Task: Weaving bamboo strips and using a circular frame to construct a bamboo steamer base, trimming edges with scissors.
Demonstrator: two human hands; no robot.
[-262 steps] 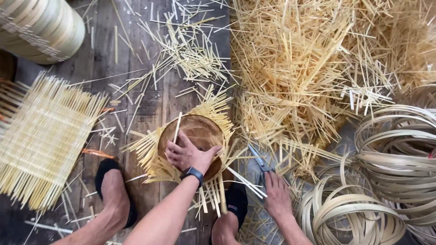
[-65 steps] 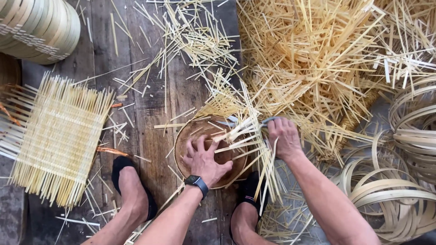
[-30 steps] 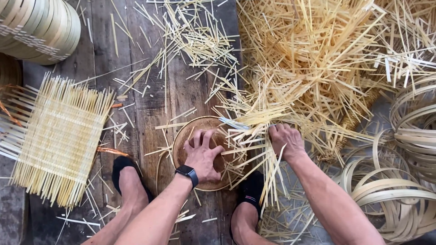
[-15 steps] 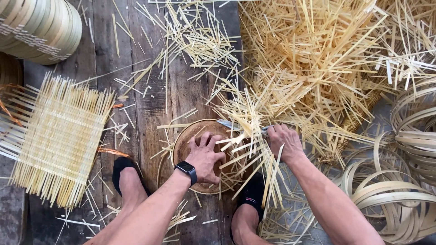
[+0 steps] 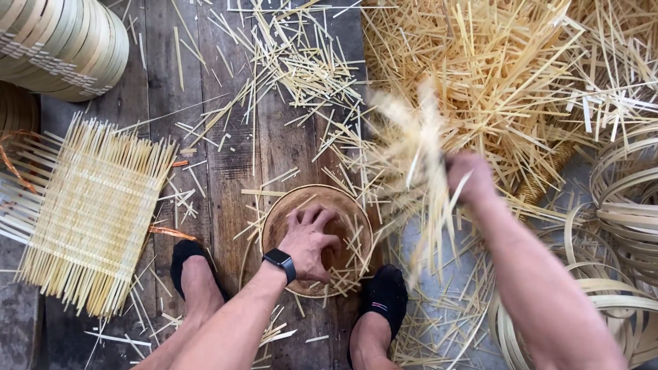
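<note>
The bundle of bamboo strips (image 5: 418, 171) stood nearly upright in the frame, its long axis running from the fanned-out tips near the big heap of loose strips (image 5: 507, 75) down toward the floor between the feet, with a slight lean; it was blurred by motion, so single strips could not be made out. The right hand (image 5: 469, 179) was closed around the bundle about halfway along its length, fingers curled tight on it, though blur hid how each finger lay. The left hand (image 5: 308, 241), with a dark watch (image 5: 279, 262) on the wrist, lay palm down on the round wooden disc (image 5: 317, 236), its fingers (image 5: 310, 216) spread a little and bent at the tips, pressing on the disc's top and gripping nothing. The disc sat flat on the plank floor (image 5: 226, 157) just ahead of the two feet in black shoes, the left shoe (image 5: 184, 257) beside it and the right shoe (image 5: 385, 294) touching its near edge; a few short strips lay across its right side. The bundle hung just to the right of the disc, apart from the left hand. To the left lay a square woven bamboo mat (image 5: 92, 212) with loose ends sticking out, and above it a stack of round bamboo hoops (image 5: 62, 44). Coils of flat bamboo bands (image 5: 627, 226) lay at the far right.
</note>
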